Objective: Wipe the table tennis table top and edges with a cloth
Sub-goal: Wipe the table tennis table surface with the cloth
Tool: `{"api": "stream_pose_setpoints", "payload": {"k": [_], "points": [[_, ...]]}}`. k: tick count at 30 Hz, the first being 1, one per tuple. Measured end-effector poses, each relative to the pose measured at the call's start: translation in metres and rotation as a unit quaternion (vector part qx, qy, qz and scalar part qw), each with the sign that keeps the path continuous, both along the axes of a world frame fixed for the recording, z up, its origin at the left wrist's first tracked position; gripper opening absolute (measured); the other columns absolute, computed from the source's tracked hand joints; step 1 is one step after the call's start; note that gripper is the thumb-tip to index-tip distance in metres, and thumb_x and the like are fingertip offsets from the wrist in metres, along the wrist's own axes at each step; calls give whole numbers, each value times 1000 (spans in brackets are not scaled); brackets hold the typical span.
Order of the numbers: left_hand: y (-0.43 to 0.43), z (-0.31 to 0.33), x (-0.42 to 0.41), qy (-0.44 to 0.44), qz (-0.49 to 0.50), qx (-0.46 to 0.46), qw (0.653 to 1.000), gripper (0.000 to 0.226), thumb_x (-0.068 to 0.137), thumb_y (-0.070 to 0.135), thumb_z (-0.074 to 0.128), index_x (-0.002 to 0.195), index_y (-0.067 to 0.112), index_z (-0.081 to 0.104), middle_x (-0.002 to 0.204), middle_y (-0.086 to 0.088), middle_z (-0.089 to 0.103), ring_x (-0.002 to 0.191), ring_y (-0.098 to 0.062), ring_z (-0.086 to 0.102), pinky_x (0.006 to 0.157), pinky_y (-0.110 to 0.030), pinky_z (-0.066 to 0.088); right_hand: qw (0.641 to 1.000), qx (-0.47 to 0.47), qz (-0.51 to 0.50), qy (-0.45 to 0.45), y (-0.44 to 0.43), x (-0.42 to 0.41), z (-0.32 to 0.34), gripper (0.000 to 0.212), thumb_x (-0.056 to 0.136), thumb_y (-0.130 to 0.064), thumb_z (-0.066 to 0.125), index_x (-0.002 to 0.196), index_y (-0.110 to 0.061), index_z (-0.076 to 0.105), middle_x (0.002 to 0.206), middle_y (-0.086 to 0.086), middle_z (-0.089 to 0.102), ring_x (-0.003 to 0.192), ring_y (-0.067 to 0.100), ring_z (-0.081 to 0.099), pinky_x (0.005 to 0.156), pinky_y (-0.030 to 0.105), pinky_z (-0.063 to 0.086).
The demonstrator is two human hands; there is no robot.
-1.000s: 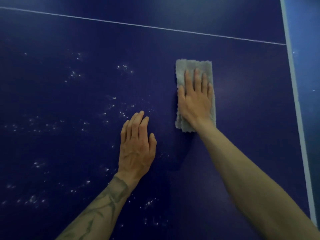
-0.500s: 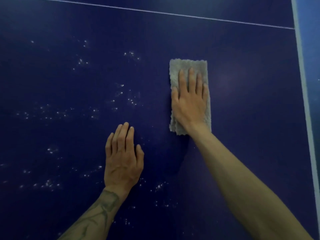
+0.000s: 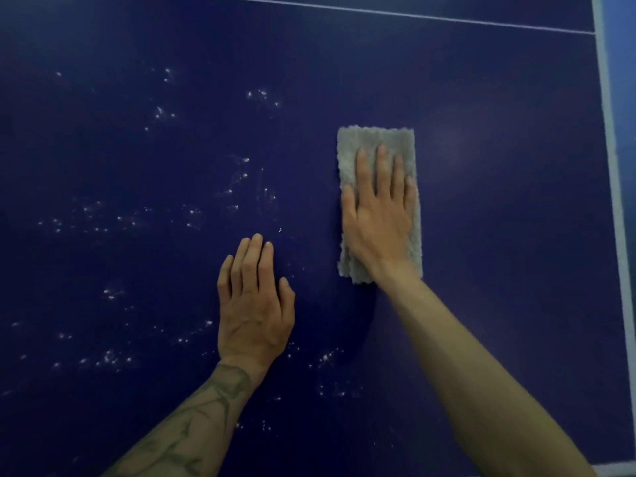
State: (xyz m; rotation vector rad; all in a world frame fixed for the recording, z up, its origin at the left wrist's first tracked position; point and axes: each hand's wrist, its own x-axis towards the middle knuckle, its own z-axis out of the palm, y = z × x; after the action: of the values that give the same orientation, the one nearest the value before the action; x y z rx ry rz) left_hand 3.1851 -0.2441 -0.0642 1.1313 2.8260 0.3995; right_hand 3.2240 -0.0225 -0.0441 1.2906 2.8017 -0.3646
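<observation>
A dark blue table tennis table top point(image 3: 499, 218) fills the view. A folded grey cloth point(image 3: 375, 139) lies flat on it right of centre. My right hand point(image 3: 378, 215) presses on the cloth with straight fingers, covering its lower middle. My left hand point(image 3: 254, 304) rests flat on the bare table, below and left of the cloth, fingers straight and together. White droplets or specks point(image 3: 237, 180) are scattered over the left half of the table; the surface right of the cloth looks smooth.
A thin white centre line point(image 3: 413, 13) crosses the table at the top. The white side line point(image 3: 616, 187) marks the table's right edge, with blue floor point(image 3: 624, 80) beyond it. A bit of white end line point(image 3: 616, 469) shows at the bottom right.
The view has shifted, so the centre line sits higher in frame. My right hand and cloth have slid slightly left along the table. My left hand has drawn back toward me.
</observation>
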Motion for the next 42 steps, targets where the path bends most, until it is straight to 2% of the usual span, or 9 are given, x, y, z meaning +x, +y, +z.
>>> {"api": "stream_pose_setpoints", "payload": {"k": [6,10,14,21,24,28,31,35,42], "points": [[0,2,0,-5,-2,9,1000,55,105,25,40,154,0,38,163,-18,36,155,-32,30,129,-53,20,984,11,179,-8,-70,61,-4,63,114,-44,32,171,-25,16,180,3,7,166,25,1,134,51,9],[0,4,0,-7,-2,2,1000,55,107,26,38,155,0,36,163,-18,35,155,-33,30,128,-54,21,997,4,39,-59,-31,103,4,64,113,-47,22,172,-29,4,180,1,-2,166,24,-3,133,52,9],[0,5,0,-6,-6,0,1000,55,107,25,38,155,0,36,163,-18,35,156,-33,29,129,-53,20,996,-10,-91,-14,-19,59,6,64,113,-49,19,171,-30,-1,180,3,-6,166,25,-7,134,52,2],[0,6,0,-4,-4,8,1000,55,106,25,39,155,0,36,163,-17,34,155,-33,29,129,-52,19,983,-4,169,-70,-85,127,5,61,115,-44,20,172,-25,6,179,3,-5,166,27,-6,135,50,3],[0,6,1,-1,-3,6,1000,52,108,23,41,155,0,35,163,-18,34,155,-32,28,129,-53,19,990,13,59,-126,-48,157,13,60,115,-41,6,171,-23,-4,178,7,-13,165,29,-12,134,51,2],[0,7,2,-3,-7,12,1000,52,107,22,43,154,1,36,163,-17,34,155,-33,27,129,-53,18,995,-21,-91,-29,-25,104,14,64,115,-46,19,171,-27,-3,179,4,-10,165,25,-10,134,52,0],[-1,8,2,-5,-5,20,1000,51,106,22,42,153,2,38,163,-16,34,155,-32,28,129,-52,18,1000,-21,9,-7,-63,77,5,64,115,-45,24,172,-26,3,180,6,-5,166,28,-6,134,52,2],[0,9,3,3,-3,33,999,49,106,21,40,152,3,40,162,-15,36,154,-32,30,129,-50,19,984,-9,177,-11,-119,134,1,62,114,-44,30,171,-26,16,180,3,5,166,24,-1,134,49,6],[-2,12,5,-14,-3,43,999,48,108,21,39,152,1,42,163,-15,36,154,-31,30,129,-49,18,998,-36,-50,-12,-75,127,10,64,114,-46,21,172,-28,0,180,3,-8,165,25,-10,134,52,0]]}}
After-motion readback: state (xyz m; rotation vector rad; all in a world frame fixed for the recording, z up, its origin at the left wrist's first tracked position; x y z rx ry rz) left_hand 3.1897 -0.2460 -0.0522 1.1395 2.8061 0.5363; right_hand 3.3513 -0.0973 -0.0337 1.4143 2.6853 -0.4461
